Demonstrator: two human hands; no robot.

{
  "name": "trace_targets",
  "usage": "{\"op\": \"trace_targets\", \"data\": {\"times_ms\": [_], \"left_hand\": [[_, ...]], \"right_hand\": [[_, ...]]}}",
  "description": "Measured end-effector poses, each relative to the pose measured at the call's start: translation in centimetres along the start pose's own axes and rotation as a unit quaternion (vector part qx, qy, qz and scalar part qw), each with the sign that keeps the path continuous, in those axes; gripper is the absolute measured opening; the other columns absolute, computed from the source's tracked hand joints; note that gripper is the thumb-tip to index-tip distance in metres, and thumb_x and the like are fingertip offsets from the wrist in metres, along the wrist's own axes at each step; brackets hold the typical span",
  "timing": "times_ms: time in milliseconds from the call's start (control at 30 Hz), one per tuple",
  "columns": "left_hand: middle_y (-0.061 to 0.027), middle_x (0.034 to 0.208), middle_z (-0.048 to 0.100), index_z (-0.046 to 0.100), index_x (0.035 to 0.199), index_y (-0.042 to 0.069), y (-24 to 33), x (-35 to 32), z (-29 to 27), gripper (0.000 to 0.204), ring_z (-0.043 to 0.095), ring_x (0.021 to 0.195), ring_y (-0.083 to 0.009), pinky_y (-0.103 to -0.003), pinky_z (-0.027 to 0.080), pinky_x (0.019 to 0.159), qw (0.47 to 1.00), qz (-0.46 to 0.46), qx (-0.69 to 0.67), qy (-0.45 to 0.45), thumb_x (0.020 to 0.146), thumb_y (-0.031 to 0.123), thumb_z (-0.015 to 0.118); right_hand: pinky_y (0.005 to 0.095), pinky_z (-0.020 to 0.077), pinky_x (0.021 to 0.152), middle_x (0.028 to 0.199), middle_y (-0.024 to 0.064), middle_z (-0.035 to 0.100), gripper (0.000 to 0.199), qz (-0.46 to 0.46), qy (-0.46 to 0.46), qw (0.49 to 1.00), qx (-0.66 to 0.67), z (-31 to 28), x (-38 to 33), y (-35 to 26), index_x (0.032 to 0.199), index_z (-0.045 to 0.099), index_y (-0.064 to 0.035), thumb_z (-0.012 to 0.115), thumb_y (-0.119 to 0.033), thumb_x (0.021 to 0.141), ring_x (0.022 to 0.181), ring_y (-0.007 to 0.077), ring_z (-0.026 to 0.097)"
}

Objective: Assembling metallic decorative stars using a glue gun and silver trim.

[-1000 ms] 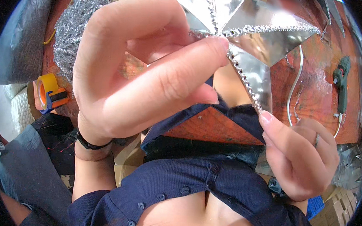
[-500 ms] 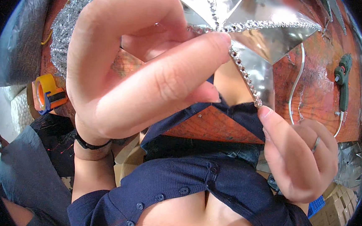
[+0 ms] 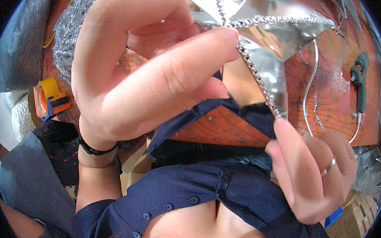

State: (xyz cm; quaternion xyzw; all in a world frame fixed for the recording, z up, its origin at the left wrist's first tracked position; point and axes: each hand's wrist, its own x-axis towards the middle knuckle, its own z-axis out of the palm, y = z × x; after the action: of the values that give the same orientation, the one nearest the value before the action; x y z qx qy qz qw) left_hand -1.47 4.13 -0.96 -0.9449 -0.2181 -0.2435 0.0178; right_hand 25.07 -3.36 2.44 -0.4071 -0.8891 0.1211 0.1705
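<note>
1. Left hand pinches the beaded rhinestone trim against a mirrored silver star, held above the reddish wooden bench.
2. Right hand, fingers closed, grips the trim's lower end.

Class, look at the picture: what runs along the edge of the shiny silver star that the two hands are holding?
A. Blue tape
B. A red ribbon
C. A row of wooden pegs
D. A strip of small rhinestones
D: a line of small sparkling stones, the rhinestone strip, follows the silver star edge between the left hand and the right hand.
</note>
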Motion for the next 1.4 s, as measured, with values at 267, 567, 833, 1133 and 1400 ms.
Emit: {"op": "trace_targets", "data": {"times_ms": [267,567,833,1133,1400], "left_hand": [[-0.0148,0.102,0.057,0.065,0.108,0.004,-0.6,0.1,0.4,0.037,0.06,0.092,-0.0282,-0.037,0.052,0.081,1.0,0.002,0.016,0.011,0.086,0.033,0.064],[-0.015,0.101,0.058,0.064,0.109,0.003,1.6,1.4,1.2,0.029,0.062,0.091,-0.0292,-0.036,0.052,0.079,0.997,-0.049,0.028,0.047,0.085,0.019,0.067],[-0.0151,0.104,0.058,0.064,0.108,0.002,2.1,1.1,1.9,0.027,0.062,0.094,-0.0287,-0.035,0.051,0.08,0.991,-0.091,-0.043,0.087,0.083,0.011,0.068],[-0.0144,0.105,0.059,0.065,0.108,0.002,2.5,0.9,1.6,0.028,0.06,0.098,-0.0266,-0.035,0.051,0.083,0.99,-0.115,-0.017,0.082,0.082,0.013,0.07],[-0.0161,0.109,0.056,0.064,0.109,0.001,2.6,1.0,1.7,0.029,0.059,0.101,-0.0272,-0.034,0.054,0.082,0.987,-0.132,-0.023,0.083,0.089,0.022,0.064]], "right_hand": [[0.032,0.0414,0.044,0.072,0.0079,0.059,0.03,0.036,0.027,0.985,0.168,-0.3,-4.4,1.0,0.088,0.06,-0.0067,0.069,-0.005,0.059,0.052,0.0212,0.055],[0.0323,0.0487,0.054,0.067,0.0102,0.061,0.019,0.157,0.047,0.918,0.362,2.3,-7.4,2.7,0.079,0.056,-0.0033,0.066,0.009,0.068,0.058,0.0252,0.062],[0.0306,0.0507,0.058,0.071,0.0111,0.063,0.019,0.175,0.069,0.905,0.382,3.7,-8.1,3.1,0.081,0.056,-0.0011,0.067,0.01,0.07,0.064,0.024,0.065],[0.0303,0.0513,0.06,0.075,0.0108,0.064,0.023,0.188,0.058,0.9,0.39,4.4,-8.4,3.4,0.088,0.055,-0.0014,0.069,0.008,0.072,0.066,0.0237,0.065],[0.0269,0.0505,0.058,0.083,0.0098,0.059,0.023,0.205,0.107,0.886,0.401,5.2,-9.1,3.7,0.092,0.053,-0.0006,0.069,0.006,0.077,0.068,0.0176,0.062]]}}
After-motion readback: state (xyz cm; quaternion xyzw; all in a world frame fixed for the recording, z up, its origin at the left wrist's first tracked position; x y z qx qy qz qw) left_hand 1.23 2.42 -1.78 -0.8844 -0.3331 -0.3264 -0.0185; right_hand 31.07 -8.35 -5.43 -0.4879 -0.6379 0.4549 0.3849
